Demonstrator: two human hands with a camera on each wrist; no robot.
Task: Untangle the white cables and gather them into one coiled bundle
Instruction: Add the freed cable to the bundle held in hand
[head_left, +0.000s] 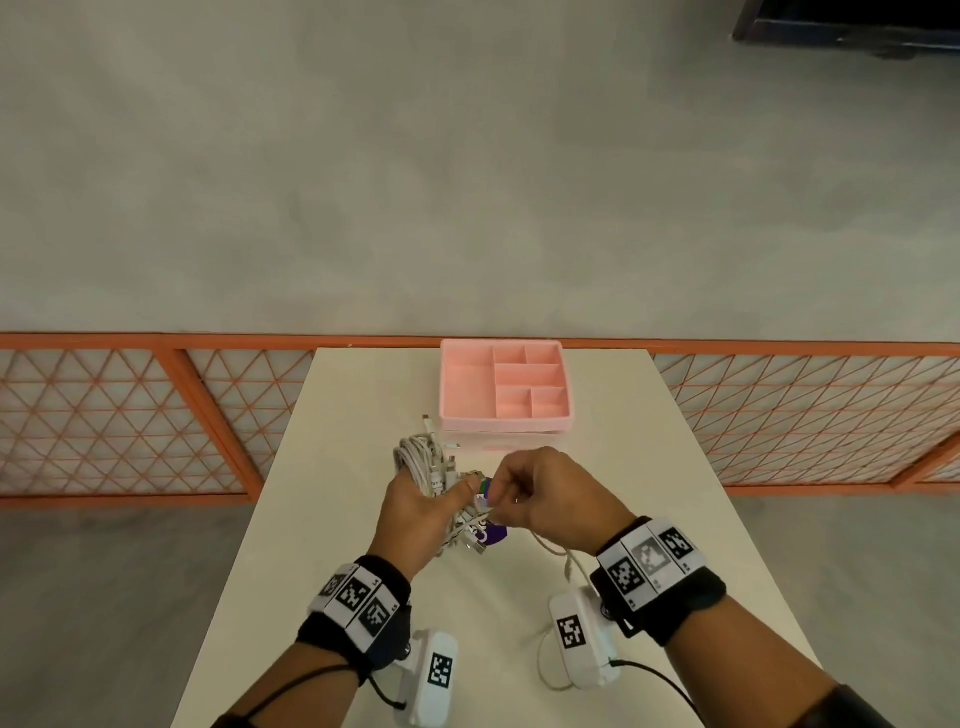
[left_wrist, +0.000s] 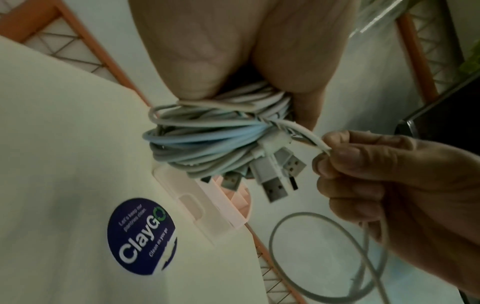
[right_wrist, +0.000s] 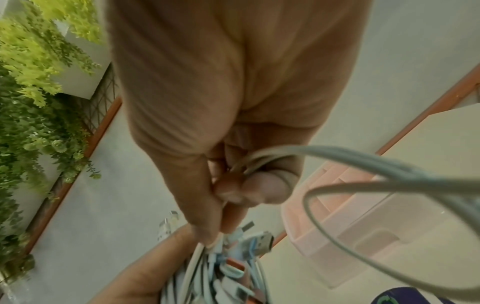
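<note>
Both hands are working above the cream table (head_left: 332, 519), just in front of the pink divided tray (head_left: 503, 385). The left hand (head_left: 415, 512) is gripping the bundle of white cables (left_wrist: 207, 142) — fingers and thumb wrapped round the coils, with several USB plugs (left_wrist: 275, 185) sticking out of the bundle's end toward the tray. The right hand (head_left: 540, 493) is pinching one loose white cable (left_wrist: 311, 139) between thumb and fingertips right beside the bundle; the rest of that cable is hanging down from the hand in an open loop (left_wrist: 324, 257) — its far end is not clear. A round blue sticker (left_wrist: 142, 236) reading "ClayGO" is lying flat on the table under the hands, near the tray's front wall.
</note>
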